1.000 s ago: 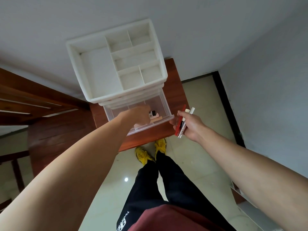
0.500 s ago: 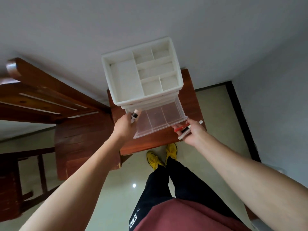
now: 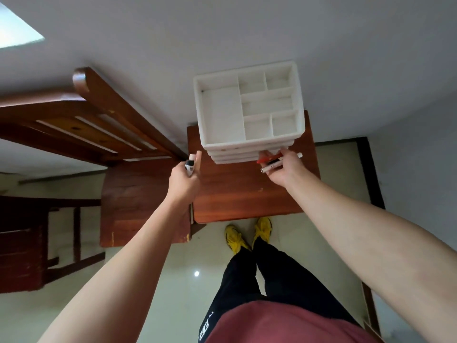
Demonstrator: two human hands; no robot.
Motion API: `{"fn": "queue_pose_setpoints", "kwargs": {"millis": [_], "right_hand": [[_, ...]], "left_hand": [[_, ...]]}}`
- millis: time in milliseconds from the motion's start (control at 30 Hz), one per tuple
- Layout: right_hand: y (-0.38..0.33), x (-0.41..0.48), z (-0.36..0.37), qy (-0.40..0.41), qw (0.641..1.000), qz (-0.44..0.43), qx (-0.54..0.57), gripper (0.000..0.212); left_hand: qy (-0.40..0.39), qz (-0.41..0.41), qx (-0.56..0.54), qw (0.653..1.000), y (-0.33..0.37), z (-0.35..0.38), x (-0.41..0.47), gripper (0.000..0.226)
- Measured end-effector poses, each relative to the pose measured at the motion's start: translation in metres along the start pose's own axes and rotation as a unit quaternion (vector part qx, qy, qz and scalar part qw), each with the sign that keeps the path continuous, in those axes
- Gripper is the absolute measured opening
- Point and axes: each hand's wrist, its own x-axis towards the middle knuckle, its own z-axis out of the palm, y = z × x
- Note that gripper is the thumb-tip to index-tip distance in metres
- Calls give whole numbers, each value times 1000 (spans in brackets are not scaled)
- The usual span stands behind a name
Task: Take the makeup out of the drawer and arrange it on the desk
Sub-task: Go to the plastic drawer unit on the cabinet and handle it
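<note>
A white drawer organizer (image 3: 222, 112) with a divided top tray stands at the back of a small reddish wooden desk (image 3: 235, 194). All its drawers are pushed in. My left hand (image 3: 184, 180) hovers left of the organizer and grips two small makeup tubes (image 3: 190, 164), one pale pink, one white with a black cap. My right hand (image 3: 284, 169) holds several slim makeup pens (image 3: 272, 162), one red, one white, and its fingertips touch the organizer's lower drawer front.
A wooden bed frame (image 3: 99, 115) and a lower wooden surface (image 3: 138, 201) lie left of the desk. A dark wooden piece of furniture (image 3: 22, 243) stands at far left. My legs and yellow shoes (image 3: 247, 233) are on the tiled floor in front of the desk.
The clear drawer, open a second ago, is now pushed in by my right hand. My left hand came out of the drawer with two small tubes and moved left.
</note>
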Motion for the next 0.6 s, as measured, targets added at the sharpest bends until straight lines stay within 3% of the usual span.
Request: {"fn": "queue_pose_setpoints", "kwargs": {"millis": [167, 267, 367, 433, 600], "right_hand": [[6, 12, -6, -11, 1000, -5, -20, 13], [8, 9, -5, -3, 992, -5, -125, 11], [20, -4, -4, 6, 935, -59, -349, 10], [32, -15, -4, -17, 892, -88, -442, 10], [61, -48, 15, -92, 859, -82, -498, 12]], "left_hand": [[-8, -17, -53, 998, -10, -3, 2, 14], [-16, -25, -67, 997, -20, -8, -1, 12], [-13, -36, -56, 998, -32, -17, -4, 14], [-13, -39, -64, 997, -36, -25, -9, 22], [17, -42, -109, 993, -35, -57, -33, 28]]}}
